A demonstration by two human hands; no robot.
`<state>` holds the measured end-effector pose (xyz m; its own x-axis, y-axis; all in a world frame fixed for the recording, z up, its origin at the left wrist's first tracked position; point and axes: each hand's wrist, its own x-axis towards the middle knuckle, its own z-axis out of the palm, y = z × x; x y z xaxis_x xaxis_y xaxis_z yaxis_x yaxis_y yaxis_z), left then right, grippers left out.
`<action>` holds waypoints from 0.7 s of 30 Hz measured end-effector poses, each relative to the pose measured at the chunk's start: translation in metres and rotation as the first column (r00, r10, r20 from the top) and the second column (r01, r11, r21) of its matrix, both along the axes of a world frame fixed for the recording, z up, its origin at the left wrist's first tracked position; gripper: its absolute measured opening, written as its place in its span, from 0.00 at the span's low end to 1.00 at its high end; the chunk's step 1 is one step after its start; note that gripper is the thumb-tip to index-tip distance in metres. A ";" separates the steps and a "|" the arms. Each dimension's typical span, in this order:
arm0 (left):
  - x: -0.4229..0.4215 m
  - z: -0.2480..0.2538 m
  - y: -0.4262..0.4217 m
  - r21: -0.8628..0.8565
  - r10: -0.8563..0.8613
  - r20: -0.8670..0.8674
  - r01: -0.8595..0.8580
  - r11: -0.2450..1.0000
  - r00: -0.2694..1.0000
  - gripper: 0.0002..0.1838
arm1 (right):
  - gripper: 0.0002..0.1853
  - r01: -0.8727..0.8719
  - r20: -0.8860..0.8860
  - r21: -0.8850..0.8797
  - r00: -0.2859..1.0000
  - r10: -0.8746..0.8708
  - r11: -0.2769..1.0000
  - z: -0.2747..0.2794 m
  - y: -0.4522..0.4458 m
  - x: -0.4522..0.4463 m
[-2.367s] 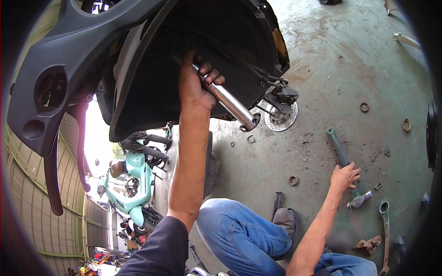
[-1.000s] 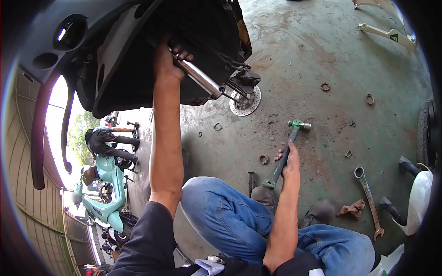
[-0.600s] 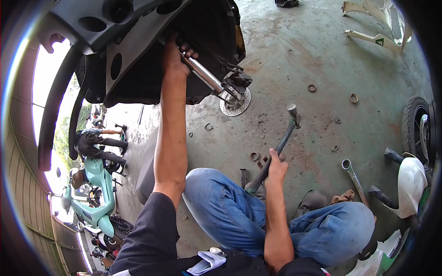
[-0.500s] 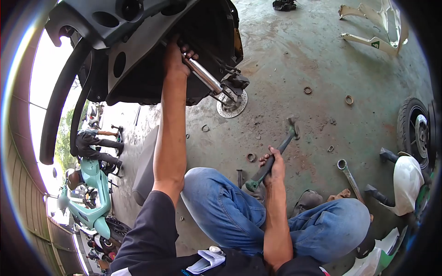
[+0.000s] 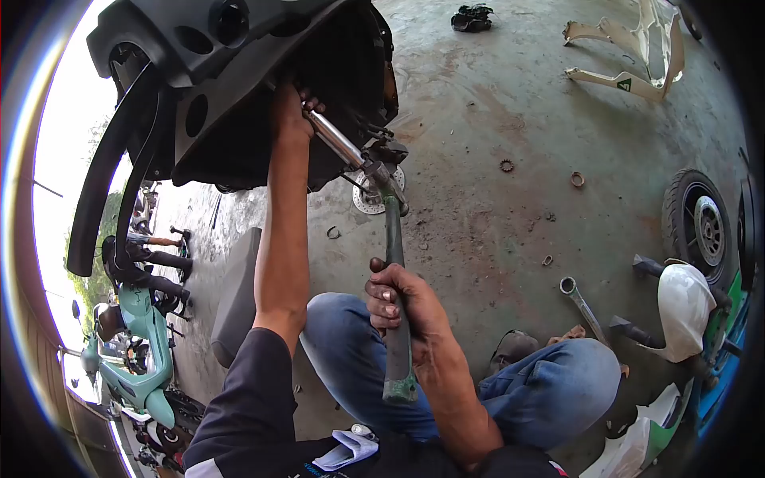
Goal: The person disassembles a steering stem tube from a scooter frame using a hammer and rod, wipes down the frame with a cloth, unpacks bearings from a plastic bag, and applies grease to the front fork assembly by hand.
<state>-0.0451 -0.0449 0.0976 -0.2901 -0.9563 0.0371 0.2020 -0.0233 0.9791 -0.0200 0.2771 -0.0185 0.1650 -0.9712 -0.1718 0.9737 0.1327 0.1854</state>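
My left hand (image 5: 293,111) reaches up under the black front bodywork (image 5: 159,48) of a scooter, fingers wrapped round the shiny front fork tube (image 5: 339,142). Part of that hand is in shadow. In my right hand (image 5: 410,299) is a hammer (image 5: 394,231) with a worn green handle, held upright in front of me. Its head overlaps the lower end of the fork; I cannot tell whether they touch. Behind it sits a perforated brake disc (image 5: 364,197), partly covered.
Rings (image 5: 578,180) and a large wrench (image 5: 582,307) lie on the floor. At the right are a wheel (image 5: 701,223) and white body panels (image 5: 685,311). A cream panel (image 5: 657,84) lies farther off. A person (image 5: 139,259) stands near a mint-green scooter (image 5: 143,358) on the left.
My right hand has swung the hammer left and up, from over the floor to the fork's lower end. The left hand keeps its hold on the tube. The view has shifted slightly.
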 end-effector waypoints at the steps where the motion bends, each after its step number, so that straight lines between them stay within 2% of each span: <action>1: -0.002 -0.002 0.001 0.001 -0.004 -0.004 0.004 1.000 1.000 0.13 | 0.08 0.004 -0.004 0.001 1.000 -0.004 1.000 -0.010 -0.001 0.000; 3: -0.002 -0.001 0.007 0.016 0.011 0.006 -0.011 1.000 1.000 0.12 | 0.12 0.120 -0.152 0.213 0.984 -0.088 0.970 -0.033 -0.006 0.010; 4: -0.003 0.000 0.006 0.010 0.011 0.003 -0.011 1.000 1.000 0.12 | 0.07 0.164 -0.170 0.358 0.979 -0.108 0.919 -0.030 -0.006 0.010; 5: -0.002 -0.002 0.005 0.018 0.005 -0.001 -0.005 1.000 1.000 0.12 | 0.07 0.159 -0.169 0.357 0.980 -0.103 0.921 -0.045 -0.010 0.010; 7: 0.002 -0.001 0.002 0.018 0.005 -0.003 -0.005 1.000 1.000 0.12 | 0.05 0.273 0.081 0.599 0.915 -0.396 0.753 -0.083 -0.024 0.009; 8: 0.004 -0.001 0.001 0.011 -0.004 0.004 0.004 1.000 1.000 0.11 | 0.05 0.266 0.087 0.598 0.916 -0.391 0.757 -0.090 -0.023 0.015; 10: 0.002 -0.001 0.001 0.002 -0.021 0.024 0.021 1.000 0.999 0.11 | 0.05 0.314 -0.042 0.732 0.906 -0.421 0.604 -0.073 -0.020 0.022; 12: 0.001 -0.001 0.002 -0.001 0.015 0.029 -0.015 1.000 0.999 0.12 | 0.06 0.259 -0.040 0.554 0.958 -0.286 0.791 -0.032 -0.005 0.023; 13: 0.001 -0.003 0.003 0.010 0.016 0.045 -0.017 1.000 0.999 0.12 | 0.06 0.249 -0.029 0.566 0.959 -0.284 0.785 -0.011 0.003 0.013; 14: 0.002 -0.002 0.004 -0.011 0.044 0.052 -0.043 0.999 0.998 0.13 | 0.05 0.182 -0.110 0.356 0.982 -0.152 0.917 0.011 0.006 -0.001; 15: 0.000 0.000 0.005 -0.036 0.063 0.059 -0.061 0.998 0.996 0.14 | 0.06 0.079 -0.216 0.131 0.975 -0.050 0.988 0.020 0.005 -0.011; 16: -0.001 0.003 0.006 -0.058 0.070 0.067 -0.066 0.996 0.995 0.14 | 0.06 0.096 -0.209 0.143 0.976 -0.065 0.985 0.014 -0.001 -0.013; 18: 0.003 0.000 0.008 -0.056 0.094 0.057 -0.091 0.994 0.994 0.15 | 0.08 0.162 0.006 0.213 0.986 -0.167 0.964 -0.019 -0.006 -0.012; 19: 0.000 -0.004 0.005 -0.043 0.105 0.033 -0.103 0.994 0.994 0.15 | 0.08 0.202 -0.011 0.260 0.978 -0.207 0.944 -0.035 -0.007 -0.016; 21: -0.004 -0.013 0.012 0.045 -0.008 -0.029 0.009 0.999 1.000 0.16 | 0.07 0.302 -0.075 0.496 0.949 -0.306 0.814 -0.070 -0.008 -0.019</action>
<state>-0.0488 -0.0329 0.0842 -0.2977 -0.9547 0.0020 0.2295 -0.0695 0.9708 -0.0391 0.2693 -0.0884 -0.1207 -0.7567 -0.6425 0.9475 -0.2810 0.1529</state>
